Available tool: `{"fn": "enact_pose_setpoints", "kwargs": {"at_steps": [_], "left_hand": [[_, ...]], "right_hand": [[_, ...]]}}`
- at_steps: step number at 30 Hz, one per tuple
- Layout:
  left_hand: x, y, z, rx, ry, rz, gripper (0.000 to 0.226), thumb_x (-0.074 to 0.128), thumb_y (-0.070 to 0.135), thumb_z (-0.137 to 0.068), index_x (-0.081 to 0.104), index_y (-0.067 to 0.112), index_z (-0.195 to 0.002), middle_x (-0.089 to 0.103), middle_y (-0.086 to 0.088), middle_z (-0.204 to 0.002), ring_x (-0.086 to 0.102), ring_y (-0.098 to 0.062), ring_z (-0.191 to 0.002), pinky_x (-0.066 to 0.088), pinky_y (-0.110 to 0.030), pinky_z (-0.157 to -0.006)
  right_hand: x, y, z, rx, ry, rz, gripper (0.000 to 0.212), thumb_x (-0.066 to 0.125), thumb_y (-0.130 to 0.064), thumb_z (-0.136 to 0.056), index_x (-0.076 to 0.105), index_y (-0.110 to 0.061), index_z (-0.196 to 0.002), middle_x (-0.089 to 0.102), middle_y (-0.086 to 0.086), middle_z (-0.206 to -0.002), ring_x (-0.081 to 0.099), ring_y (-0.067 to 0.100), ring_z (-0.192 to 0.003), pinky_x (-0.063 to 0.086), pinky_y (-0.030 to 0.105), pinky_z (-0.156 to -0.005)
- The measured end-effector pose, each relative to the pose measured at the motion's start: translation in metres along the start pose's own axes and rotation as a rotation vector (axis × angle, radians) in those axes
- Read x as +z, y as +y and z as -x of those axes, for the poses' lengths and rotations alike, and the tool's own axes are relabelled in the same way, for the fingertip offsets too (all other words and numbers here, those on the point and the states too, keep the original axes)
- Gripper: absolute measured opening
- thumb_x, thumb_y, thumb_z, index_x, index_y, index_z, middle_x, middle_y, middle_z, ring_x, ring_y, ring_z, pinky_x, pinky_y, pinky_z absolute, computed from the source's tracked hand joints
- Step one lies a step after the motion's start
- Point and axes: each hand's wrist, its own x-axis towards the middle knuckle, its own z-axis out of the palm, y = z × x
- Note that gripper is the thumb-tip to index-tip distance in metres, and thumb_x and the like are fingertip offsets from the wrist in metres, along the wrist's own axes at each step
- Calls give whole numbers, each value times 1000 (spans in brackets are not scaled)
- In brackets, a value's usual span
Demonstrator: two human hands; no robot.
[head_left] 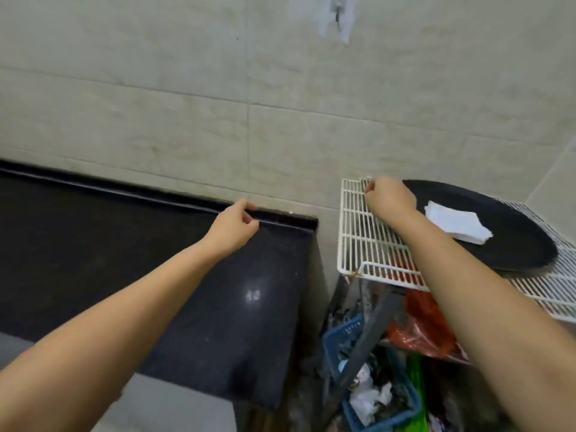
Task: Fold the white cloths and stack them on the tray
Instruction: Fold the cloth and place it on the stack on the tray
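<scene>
My left hand [232, 227] is stretched out over the far end of the black counter [156, 275], its fingers curled in loosely with the thumb and forefinger near the raised back lip where the counter meets the tiled wall [218, 104]; I cannot tell whether they pinch anything, for nothing shows between them. My right hand [389, 196] is out over the white wire rack [358, 238], knuckles up, the fingers curled under into a fist above the rack's back corner; no cloth shows in that hand either, though the fingertips are hidden from me. The folded white cloth [456, 224] lies on the black round tray [514, 244], which rests on the rack. The cloth is just to the right of my right hand, near my wrist but apart from it, and my forearm crosses the tray's near edge. It is well apart from my left hand, with the gap between counter and rack lying between them. Below the rack, in that gap, I see a blue basket [346, 338] with crumpled scraps in it, a red plastic bag [427, 325] beside it, and something green [416, 397] lower down.
</scene>
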Motion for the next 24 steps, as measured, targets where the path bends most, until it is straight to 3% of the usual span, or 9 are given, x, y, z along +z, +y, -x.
{"fn": "enact_pose_setpoints", "kwargs": {"at_steps": [4, 13, 16, 20, 24], "left_hand": [[-56, -53, 44, -69, 74, -14, 34, 53, 16, -91, 52, 13, -124, 58, 1, -96, 54, -16, -90, 39, -24, -77], [-202, -214, 168, -470, 329, -130, 33, 53, 16, -90, 52, 13, -123, 58, 0, -94, 57, -20, -91, 41, -27, -79], [-232, -254, 207, -603, 395, -150, 32, 53, 14, -91, 52, 11, -123, 58, -1, -91, 56, -19, -86, 39, -27, -75], [-261, -297, 233, -732, 454, -155, 33, 52, 12, -91, 52, 9, -124, 59, -6, -96, 56, -24, -93, 40, -27, -79], [-288, -339, 234, -820, 498, -163, 32, 49, 14, -93, 51, 11, -124, 56, -3, -97, 52, -18, -88, 39, -27, -77]], "right_hand": [[51, -109, 40, -182, -53, -114, 28, 45, -9, -89, 69, -11, -104, 66, 17, -114, 60, 37, -107, 49, 37, -86], [143, -339, 146, -606, -263, -176, 27, 42, -12, -90, 65, -19, -101, 64, 6, -113, 60, 28, -102, 40, 31, -71], [168, -400, 178, -733, -342, -162, 27, 41, -11, -90, 63, -19, -103, 62, 5, -113, 59, 26, -100, 40, 30, -69], [196, -464, 202, -852, -399, -131, 26, 41, -12, -92, 63, -20, -104, 60, 4, -113, 59, 25, -98, 42, 32, -70], [224, -528, 211, -982, -443, -140, 27, 41, -16, -92, 63, -19, -106, 60, 7, -116, 59, 28, -102, 49, 38, -80]]}}
